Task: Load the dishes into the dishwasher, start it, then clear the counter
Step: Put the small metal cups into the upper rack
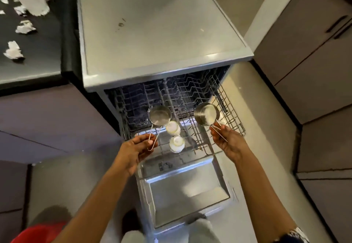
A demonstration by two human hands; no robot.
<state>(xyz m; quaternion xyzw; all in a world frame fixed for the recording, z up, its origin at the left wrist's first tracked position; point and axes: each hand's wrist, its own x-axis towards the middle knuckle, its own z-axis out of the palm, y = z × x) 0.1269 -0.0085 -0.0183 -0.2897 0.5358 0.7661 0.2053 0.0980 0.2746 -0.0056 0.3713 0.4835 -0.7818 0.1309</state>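
Steel cups hang over the pulled-out rack (231,117), left hand (138,148) pinching the left cup (159,117), right hand (227,140) pinching the right cup (206,114) by wire handles, probably keeping fingers clear of the rack's prongs.

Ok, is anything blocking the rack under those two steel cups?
Partly. Two white upturned cups sit in the pulled-out wire rack beside the left hand's steel cup. Under the right hand's steel cup, nothing visible.
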